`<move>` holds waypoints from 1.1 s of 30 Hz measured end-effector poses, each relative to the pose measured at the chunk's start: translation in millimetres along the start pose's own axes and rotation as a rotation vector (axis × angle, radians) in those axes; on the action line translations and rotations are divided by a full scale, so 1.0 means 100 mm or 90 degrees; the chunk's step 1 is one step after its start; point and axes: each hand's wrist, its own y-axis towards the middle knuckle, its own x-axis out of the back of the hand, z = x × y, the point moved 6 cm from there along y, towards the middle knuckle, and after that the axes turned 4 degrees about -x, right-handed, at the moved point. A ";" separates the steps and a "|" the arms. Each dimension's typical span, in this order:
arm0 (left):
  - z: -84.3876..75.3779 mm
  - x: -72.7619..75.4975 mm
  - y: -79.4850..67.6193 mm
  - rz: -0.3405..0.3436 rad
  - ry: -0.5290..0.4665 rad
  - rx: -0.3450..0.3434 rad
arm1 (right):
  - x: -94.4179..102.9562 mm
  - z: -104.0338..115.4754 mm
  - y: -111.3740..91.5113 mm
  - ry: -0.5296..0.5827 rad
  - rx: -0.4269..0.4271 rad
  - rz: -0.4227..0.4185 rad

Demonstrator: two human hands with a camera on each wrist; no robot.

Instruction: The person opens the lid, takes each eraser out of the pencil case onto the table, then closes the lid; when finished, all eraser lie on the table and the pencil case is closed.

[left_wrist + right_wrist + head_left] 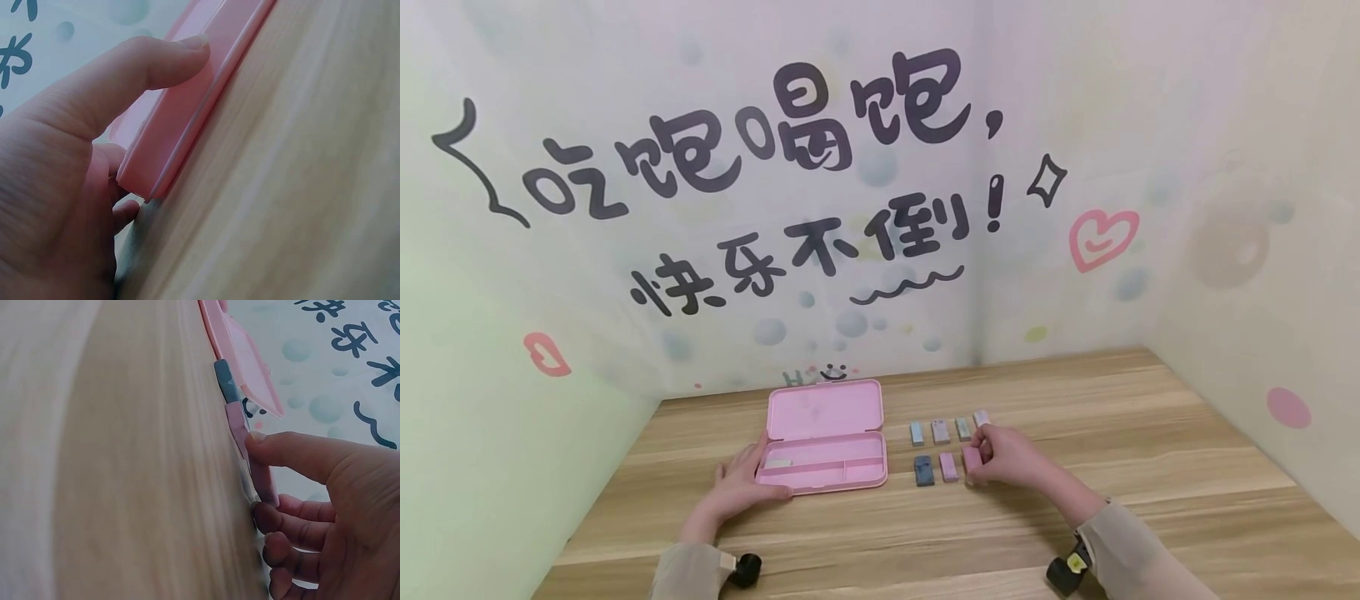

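Observation:
A pink pencil case (825, 410) lies with its lid folded back, and a pale eraser (779, 462) sits in its long rear compartment. At the case's left end my left hand (741, 482) grips it; in the left wrist view the thumb (178, 59) presses the front wall and the other fingers lie around the end. My right hand (1011, 457) pinches a pink eraser (972, 459) at the right end of the front row. Beside it are a mauve-pink eraser (949, 467) and a dark blue one (923, 471). The pinched eraser's underside is hidden.
Behind the front row stands a second row: a light blue eraser (916, 433), a greyish-pink one (940, 431), a grey-green one (962, 429) and a pale lilac one (981, 417). The wooden table (880, 542) meets a printed wall sheet (925, 333) at the back.

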 end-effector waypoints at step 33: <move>-0.01 0.00 0.00 -0.009 -0.007 -0.009 | -0.02 0.00 0.00 0.015 0.003 0.014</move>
